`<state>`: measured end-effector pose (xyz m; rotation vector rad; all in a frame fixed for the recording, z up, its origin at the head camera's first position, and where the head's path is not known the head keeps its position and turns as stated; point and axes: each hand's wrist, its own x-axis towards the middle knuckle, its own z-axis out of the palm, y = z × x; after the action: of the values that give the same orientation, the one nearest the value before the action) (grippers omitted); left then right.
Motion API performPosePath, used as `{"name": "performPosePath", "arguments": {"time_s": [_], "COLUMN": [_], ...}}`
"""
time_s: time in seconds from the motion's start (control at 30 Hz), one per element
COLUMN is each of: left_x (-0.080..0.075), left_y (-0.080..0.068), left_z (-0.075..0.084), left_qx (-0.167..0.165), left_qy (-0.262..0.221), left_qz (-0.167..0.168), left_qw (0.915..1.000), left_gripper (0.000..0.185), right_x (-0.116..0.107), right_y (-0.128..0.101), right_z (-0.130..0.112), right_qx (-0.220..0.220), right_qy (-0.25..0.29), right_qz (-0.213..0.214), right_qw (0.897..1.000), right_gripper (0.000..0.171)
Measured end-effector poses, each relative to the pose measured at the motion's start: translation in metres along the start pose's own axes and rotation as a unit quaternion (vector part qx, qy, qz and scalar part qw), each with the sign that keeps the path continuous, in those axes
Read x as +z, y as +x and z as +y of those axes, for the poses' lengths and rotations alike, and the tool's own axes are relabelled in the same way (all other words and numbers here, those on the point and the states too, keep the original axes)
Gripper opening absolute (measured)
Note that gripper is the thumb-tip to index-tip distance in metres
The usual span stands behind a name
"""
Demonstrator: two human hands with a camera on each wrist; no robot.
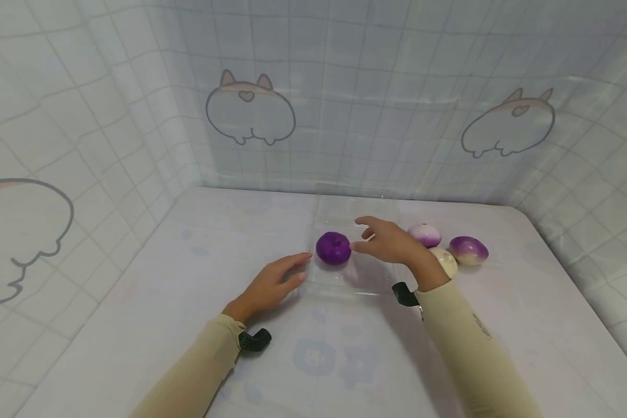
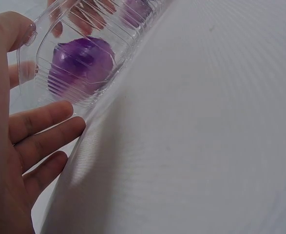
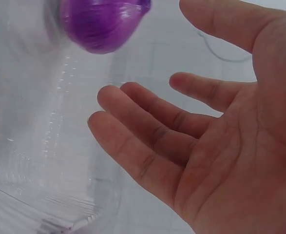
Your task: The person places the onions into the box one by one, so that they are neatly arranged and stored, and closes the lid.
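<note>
Landmark: clear plastic tray [image 1: 345, 287] on the tabletop [image 1: 136, 302].
Done: purple onion [image 1: 333, 248] lies inside the tray.
Left: three pale turnips [image 1: 469, 249] wait just right of the tray.
Left hand [image 1: 271, 284]: relaxed, fingers touching the tray's left edge.
Right hand [image 1: 392, 241]: released, empty, above the tray.

left: open table [image 1: 151, 302] | right: 3 turnips [image 1: 451, 249] crowd the clear tray [image 1: 339, 284]

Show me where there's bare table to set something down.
Free: the table left of the left hand, and the near strip between the sleeves. Crowded: the clear tray holding the purple onion, and three turnips behind the right hand.
</note>
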<state>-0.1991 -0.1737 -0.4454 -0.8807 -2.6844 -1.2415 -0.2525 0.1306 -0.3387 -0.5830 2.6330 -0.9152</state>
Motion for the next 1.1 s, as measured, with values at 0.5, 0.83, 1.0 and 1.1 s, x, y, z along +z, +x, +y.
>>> {"name": "performPosePath", "arguments": {"time_s": [0.5,0.83,1.0,1.1], "left_x": [-0.001,-0.001,0.0,0.0], "left_y": [0.001,0.0,0.002,0.002], "left_z": [0.0,-0.001,0.0,0.001], "left_qx": [0.003,0.003,0.005,0.01], "left_qy": [-0.002,-0.003,-0.002,-0.002], "left_qz": [-0.003,0.0,-0.001,-0.001], "left_qw": [1.0,1.0,1.0,0.9999], "left_gripper": [0.048,0.048,0.048,0.049], "right_x": [0.002,-0.007,-0.015,-0.018], "right_y": [-0.028,-0.042,-0.053,-0.06], "right_z": [0.011,0.021,0.032,0.037], "right_qx": [-0.029,-0.045,-0.033,-0.021], "right_qy": [0.091,0.181,0.163,0.149], "right_qz": [0.078,0.096,0.109,0.122], "right_qw": [0.992,0.978,0.98,0.981], "right_gripper": [0.049,0.041,0.038,0.038]}}
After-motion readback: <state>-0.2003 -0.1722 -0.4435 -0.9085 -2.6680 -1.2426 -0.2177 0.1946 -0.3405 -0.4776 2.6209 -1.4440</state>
